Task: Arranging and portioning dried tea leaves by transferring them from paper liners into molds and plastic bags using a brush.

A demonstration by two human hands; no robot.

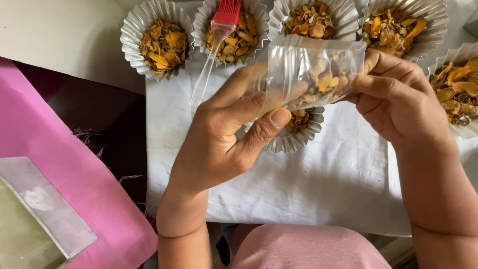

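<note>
Currently: left hand (219, 139) and right hand (398, 97) both pinched shut on small clear plastic bag (311, 69) half full of dried yellow slices, held above fluted foil cup (294, 132) on white cloth (323, 184); red brush (226, 15) resting in another cup behind.

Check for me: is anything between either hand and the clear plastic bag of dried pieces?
Nothing visible. The left hand and right hand both pinch the clear plastic bag directly, one at each end, above a foil cup on the white cloth.
</note>
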